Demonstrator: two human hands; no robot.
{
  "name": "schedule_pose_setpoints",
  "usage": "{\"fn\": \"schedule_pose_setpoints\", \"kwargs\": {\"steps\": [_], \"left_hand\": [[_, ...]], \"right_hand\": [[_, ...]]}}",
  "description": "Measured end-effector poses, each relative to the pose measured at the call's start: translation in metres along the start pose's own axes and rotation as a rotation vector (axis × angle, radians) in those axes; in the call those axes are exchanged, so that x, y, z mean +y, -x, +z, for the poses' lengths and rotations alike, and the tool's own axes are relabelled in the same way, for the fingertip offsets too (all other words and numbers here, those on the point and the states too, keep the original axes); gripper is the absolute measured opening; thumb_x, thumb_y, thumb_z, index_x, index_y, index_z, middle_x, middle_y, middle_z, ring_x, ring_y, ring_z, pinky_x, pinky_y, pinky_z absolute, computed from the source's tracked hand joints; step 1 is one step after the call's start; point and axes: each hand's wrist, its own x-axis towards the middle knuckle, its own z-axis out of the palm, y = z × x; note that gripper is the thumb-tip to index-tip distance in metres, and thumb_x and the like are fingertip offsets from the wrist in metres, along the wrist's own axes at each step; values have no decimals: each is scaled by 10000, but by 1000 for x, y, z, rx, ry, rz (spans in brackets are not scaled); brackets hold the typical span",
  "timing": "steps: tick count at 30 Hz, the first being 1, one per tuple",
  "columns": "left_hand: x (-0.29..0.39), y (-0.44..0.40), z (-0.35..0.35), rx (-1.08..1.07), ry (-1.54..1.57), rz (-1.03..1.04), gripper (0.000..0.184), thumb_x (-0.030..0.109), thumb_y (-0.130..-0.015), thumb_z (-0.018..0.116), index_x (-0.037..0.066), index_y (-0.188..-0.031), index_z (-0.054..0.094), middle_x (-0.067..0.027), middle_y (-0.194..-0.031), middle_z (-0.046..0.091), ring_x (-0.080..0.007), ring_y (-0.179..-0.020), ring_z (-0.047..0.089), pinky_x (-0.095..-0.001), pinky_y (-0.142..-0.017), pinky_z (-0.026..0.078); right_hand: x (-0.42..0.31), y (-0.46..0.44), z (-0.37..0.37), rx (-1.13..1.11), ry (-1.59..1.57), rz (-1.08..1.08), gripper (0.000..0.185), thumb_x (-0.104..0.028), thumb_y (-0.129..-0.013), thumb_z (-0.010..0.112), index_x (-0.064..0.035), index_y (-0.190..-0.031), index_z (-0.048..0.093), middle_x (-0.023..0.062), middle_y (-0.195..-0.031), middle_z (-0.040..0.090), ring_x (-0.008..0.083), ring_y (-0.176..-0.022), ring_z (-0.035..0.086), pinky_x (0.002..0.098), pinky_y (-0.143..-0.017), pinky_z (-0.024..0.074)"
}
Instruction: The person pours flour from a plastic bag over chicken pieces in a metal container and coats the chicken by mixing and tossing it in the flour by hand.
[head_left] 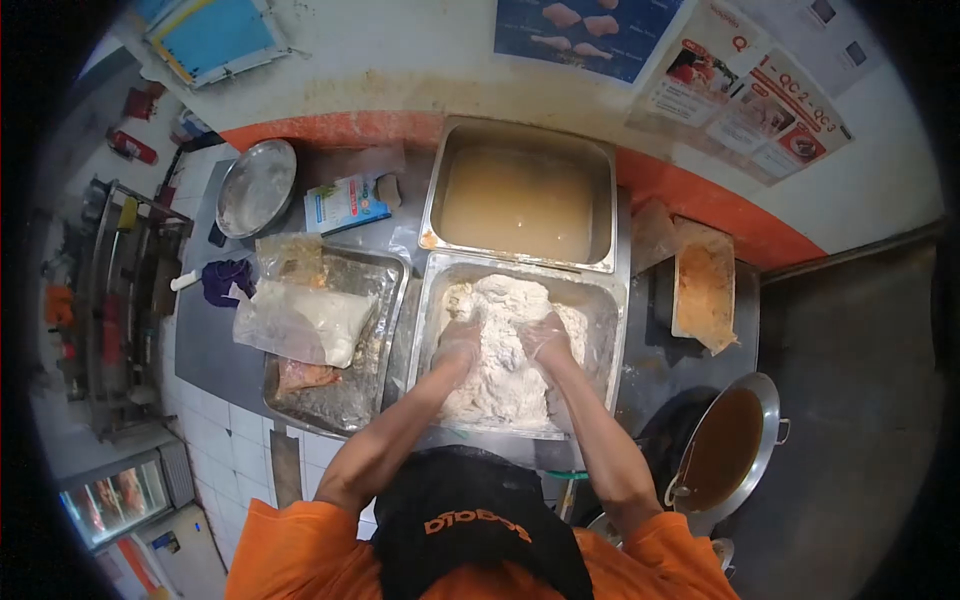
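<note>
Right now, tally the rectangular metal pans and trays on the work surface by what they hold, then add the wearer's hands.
Pan holding white floury mix: 1
Deep pan holding cloudy liquid: 1
Tray holding plastic bags: 1
Narrow pan holding orange-brown contents: 1
Hands, left hand and right hand: 2
Total: 6

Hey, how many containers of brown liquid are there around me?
2: the metal pan just beyond the white powder your hands are in, and the round pot over on your right. Others may be hidden.
</note>
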Motion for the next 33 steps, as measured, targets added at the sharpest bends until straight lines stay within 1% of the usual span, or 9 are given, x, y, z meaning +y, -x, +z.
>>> {"fn": "schedule_pose_setpoints", "kwargs": {"steps": [4,7,9,12,14,21,25,29,33], "left_hand": [[28,63,-41,-116,96,95,519,425,-1011,417,-3,-1283,528,-156,-1246,593,-241,-1103,593,-385,-910,482],[20,101,-51,-121,963,-8,461,372,-1022,395,36,-1315,513,-140,-1251,584,-222,-1146,554,-367,-969,443],[31,131,-68,-61,1157,-115,439,294,-1036,366,43,-1383,459,-129,-1339,534,-212,-1285,464,-344,-1092,352],[-27,86,-35,-53,484,281,481,328,-1020,448,37,-1402,458,-115,-1329,559,-203,-1236,503,-348,-991,435],[7,99,-40,-159,538,357,505,329,-1015,477,21,-1413,446,-110,-1338,556,-201,-1234,501,-336,-1004,424],[24,70,-14,-214,900,28,457,265,-1036,444,-3,-1406,443,-101,-1318,561,-199,-1146,538,-306,-1023,402],[4,94,-28,-154,901,148,463,204,-1023,425,-5,-1433,372,-125,-1345,526,-228,-1153,545,-346,-1042,405],[27,150,-87,-268,821,273,475,47,-955,506,-21,-1409,383,-179,-1339,509,-271,-1186,541,-356,-1072,400],[-1,100,-45,-104,420,556,496,31,-941,513,-4,-1419,385,-182,-1324,518,-257,-1173,557,-339,-1055,424]], "right_hand": [[-159,3,-30,-293,426,624,425,-282,-757,792,49,-974,636,159,-852,690,203,-761,641,357,-711,502],[-132,28,-38,-160,384,22,451,-309,-738,807,40,-987,670,234,-865,675,323,-873,658,422,-834,499],[-139,27,-59,-295,447,133,467,-341,-736,800,34,-991,688,265,-921,670,351,-1008,631,422,-924,468],[-142,21,-76,-759,877,612,446,-327,-722,809,32,-965,704,253,-936,676,348,-1101,607,412,-978,444],[-49,48,-58,-833,972,298,523,-308,-730,792,22,-1109,645,265,-1041,653,359,-1047,614,402,-930,467],[-56,51,-31,-184,112,273,388,-244,-723,780,52,-950,671,262,-953,675,364,-949,650,397,-887,490],[-166,33,-36,-513,770,675,873,-380,-685,831,90,-1319,459,223,-1151,635,316,-993,638,329,-955,483],[-161,48,-78,-243,99,276,890,-384,-686,824,87,-1337,443,260,-1166,615,323,-1028,629,365,-967,476],[-43,62,-61,-516,629,498,590,-304,-679,848,71,-1073,619,211,-927,672,290,-852,643,360,-829,505]]}}
